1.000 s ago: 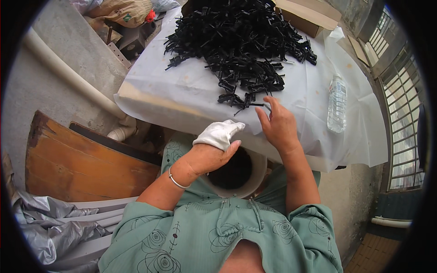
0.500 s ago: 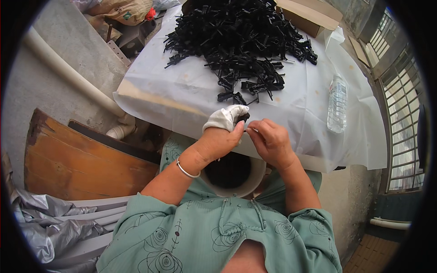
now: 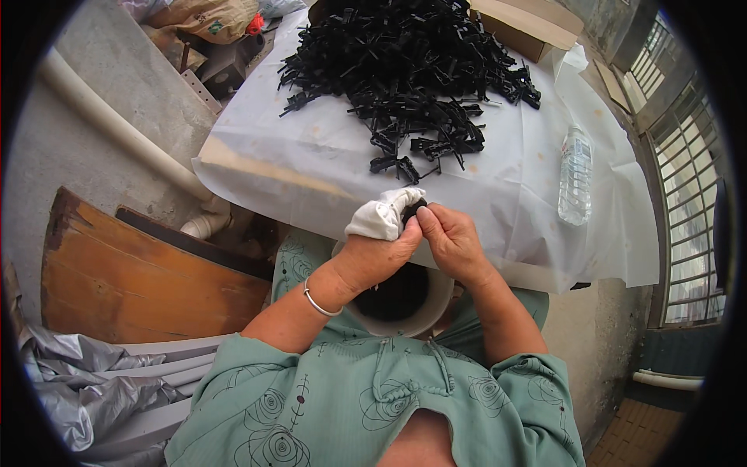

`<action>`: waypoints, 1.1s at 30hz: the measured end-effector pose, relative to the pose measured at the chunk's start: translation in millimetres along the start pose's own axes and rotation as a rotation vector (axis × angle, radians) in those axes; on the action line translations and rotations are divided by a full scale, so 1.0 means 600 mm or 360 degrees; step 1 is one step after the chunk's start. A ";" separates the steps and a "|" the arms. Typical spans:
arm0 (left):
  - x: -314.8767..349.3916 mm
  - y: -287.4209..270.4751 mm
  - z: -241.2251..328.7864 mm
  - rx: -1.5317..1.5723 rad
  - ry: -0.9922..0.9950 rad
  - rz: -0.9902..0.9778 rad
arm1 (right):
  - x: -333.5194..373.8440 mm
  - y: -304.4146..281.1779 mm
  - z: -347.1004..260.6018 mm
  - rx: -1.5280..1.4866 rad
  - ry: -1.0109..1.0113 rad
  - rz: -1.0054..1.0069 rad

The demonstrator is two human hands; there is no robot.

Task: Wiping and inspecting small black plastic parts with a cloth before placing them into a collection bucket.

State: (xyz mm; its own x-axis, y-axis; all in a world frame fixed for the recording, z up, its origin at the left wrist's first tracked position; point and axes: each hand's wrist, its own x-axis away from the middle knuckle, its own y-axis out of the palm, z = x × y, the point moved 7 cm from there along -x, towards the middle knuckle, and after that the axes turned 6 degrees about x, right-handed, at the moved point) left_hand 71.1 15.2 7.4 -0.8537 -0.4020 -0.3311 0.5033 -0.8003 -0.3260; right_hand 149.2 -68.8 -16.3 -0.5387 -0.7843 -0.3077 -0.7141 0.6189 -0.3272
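My left hand (image 3: 383,233), partly covered by a white cloth glove (image 3: 379,216), is closed around a small black plastic part (image 3: 415,208). Most of that part is hidden by the glove and fingers. Touching the same part from the other side, my right hand (image 3: 451,239) pinches it between thumb and fingers. Both hands meet just off the table's near edge, above a pale bucket (image 3: 444,300) with a dark inside. Beyond them, a large heap of similar black plastic parts (image 3: 405,62) covers the far middle of the table, with a few loose pieces nearest my hands.
White plastic sheeting (image 3: 513,187) covers the table and hangs over its edge. A clear water bottle (image 3: 576,177) lies on the right side. At the back right is a cardboard box (image 3: 529,27). An orange-brown wooden board (image 3: 148,272) and a pale pipe (image 3: 117,124) are to the left.
My right hand has moved left and closed onto the black part, meeting my left hand. My left hand has turned and dropped slightly.
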 end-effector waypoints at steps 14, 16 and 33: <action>0.007 -0.017 -0.005 -0.0009 0.0317 0.0212 | -0.003 0.003 0.006 -0.0218 0.0197 -0.0078; 0.000 -0.032 -0.039 0.0356 0.0078 0.0172 | -0.004 -0.004 -0.006 0.0235 0.0289 -0.0161; 0.013 0.011 -0.029 0.0705 -0.0423 -0.0310 | -0.005 -0.006 -0.021 0.0039 -0.0085 -0.0013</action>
State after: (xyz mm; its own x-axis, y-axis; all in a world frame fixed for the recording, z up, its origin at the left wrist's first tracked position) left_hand 70.1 14.9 -12.6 -0.9586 -0.2807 -0.0480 0.2775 -0.9586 0.0637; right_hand 148.1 -69.2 -2.8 -0.5080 -0.7862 -0.3519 -0.7069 0.6139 -0.3513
